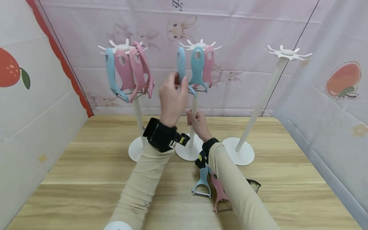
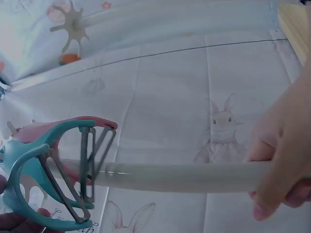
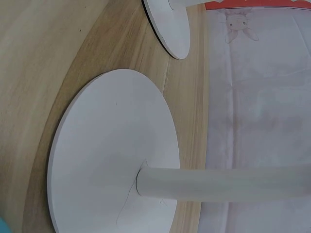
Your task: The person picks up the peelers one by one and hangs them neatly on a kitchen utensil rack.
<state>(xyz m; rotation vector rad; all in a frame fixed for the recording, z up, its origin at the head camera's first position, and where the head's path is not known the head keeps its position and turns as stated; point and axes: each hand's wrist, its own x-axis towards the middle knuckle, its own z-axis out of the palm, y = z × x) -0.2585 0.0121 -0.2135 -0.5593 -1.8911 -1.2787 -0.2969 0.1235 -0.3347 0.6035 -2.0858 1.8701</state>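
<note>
Blue peeler sits pinched between left fingers, below its hole

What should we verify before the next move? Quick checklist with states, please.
1. Middle stand steadied: ok. Right hand grips its pole.
2. Base down: ok. The middle stand's round base looks flat on the wooden table.
3. Peeler in hand: ok. Left hand pinches the held blue peeler.
4. Held peeler seated on a hook: cannot tell. Its top is at hook level, but the contact is too small to judge.
5. All peelers off the table: not ok. A loose blue peeler, a loose pink peeler and a black peeler lie there.
</note>
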